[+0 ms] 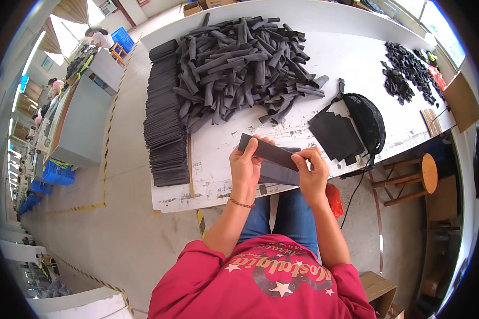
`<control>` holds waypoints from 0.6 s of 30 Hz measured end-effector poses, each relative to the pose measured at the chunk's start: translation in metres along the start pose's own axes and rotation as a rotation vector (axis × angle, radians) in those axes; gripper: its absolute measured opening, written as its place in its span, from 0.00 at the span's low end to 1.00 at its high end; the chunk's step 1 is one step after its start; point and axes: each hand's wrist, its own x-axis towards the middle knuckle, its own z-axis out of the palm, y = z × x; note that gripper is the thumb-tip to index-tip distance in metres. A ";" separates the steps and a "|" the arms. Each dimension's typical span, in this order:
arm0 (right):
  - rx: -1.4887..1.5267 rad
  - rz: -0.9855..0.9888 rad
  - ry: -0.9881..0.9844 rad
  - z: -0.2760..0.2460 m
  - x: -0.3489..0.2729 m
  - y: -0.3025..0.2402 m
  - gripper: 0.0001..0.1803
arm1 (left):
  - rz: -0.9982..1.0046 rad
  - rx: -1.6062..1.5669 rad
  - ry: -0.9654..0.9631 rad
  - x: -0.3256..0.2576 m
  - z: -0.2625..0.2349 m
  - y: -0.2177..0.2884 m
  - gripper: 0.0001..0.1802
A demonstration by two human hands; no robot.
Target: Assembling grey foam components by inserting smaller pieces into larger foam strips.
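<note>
A dark grey, flat fabric strip [274, 153] is stretched between my two hands above the table's front edge. My left hand [246, 159] pinches its left end between thumb and fingers. At the other end, my right hand [312, 169] grips it with thumb and fingertips. More dark strips [275, 174] lie on the table just beneath, partly covered by my hands. Beyond them rises a big loose heap of curled dark fabric pieces [234, 64]. Along its left side runs a long, neat row of flat dark strips [165, 119] packed together.
On the white table [223, 141], to the right, are a black mesh-like bag [368, 122] and flat black pieces [335, 135]. Small black parts [410, 69] lie farther right. A wooden stool [428, 174] and an open carton [377, 290] stand by the table. Other people work far left.
</note>
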 end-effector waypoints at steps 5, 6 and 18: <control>0.179 0.186 -0.019 -0.001 -0.003 0.007 0.04 | 0.054 -0.038 -0.095 -0.003 0.001 0.003 0.11; 0.240 0.251 -0.036 -0.002 -0.003 0.009 0.05 | 0.072 -0.034 -0.121 -0.003 0.001 0.002 0.11; 0.161 0.513 -0.222 -0.006 -0.007 0.017 0.13 | 0.020 0.055 0.071 0.010 0.002 0.003 0.14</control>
